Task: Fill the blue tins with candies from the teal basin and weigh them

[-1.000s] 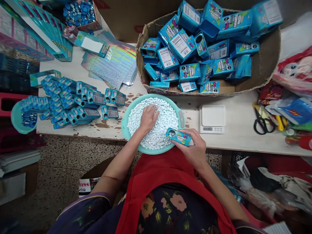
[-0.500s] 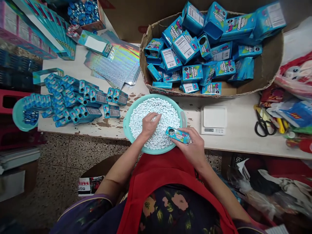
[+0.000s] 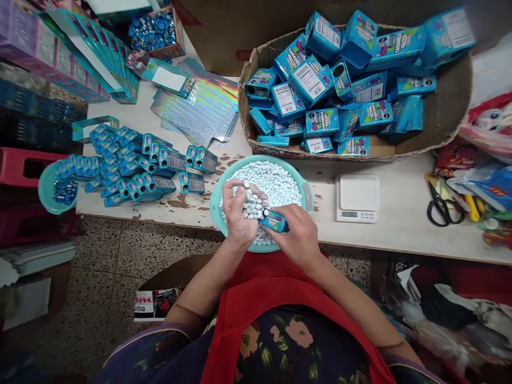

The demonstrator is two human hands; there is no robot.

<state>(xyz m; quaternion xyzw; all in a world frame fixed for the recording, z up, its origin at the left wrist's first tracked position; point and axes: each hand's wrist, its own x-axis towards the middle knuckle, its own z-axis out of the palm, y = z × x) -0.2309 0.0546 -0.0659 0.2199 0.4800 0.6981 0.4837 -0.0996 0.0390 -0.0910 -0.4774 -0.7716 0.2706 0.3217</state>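
Observation:
My left hand (image 3: 240, 216) is cupped palm up over the bowl, holding a heap of small pale candies (image 3: 253, 205). Fingers curl round the heap's far side. In my right hand (image 3: 298, 232) is a small blue candy box (image 3: 275, 220), gripped between thumb and fingers and tilted, its opening turned toward the left palm. Candies lie right at that opening, against the box's end. Below both hands, a turquoise bowl (image 3: 216, 205) full of the same pale candies (image 3: 276, 178) stands at the table's front edge.
A large cardboard box (image 3: 444, 114) of blue candy boxes (image 3: 322, 121) stands behind the bowl. To the right are a white scale (image 3: 359, 193) and black-handled scissors (image 3: 444, 208). Rows of small blue boxes (image 3: 160, 184) and holographic sheets (image 3: 200, 106) lie left. A small turquoise bowl (image 3: 46, 186) holds blue caps.
My left hand has come up out of the candies, turned palm up with a heap of them. My right hand has brought the candy box leftward to the left palm.

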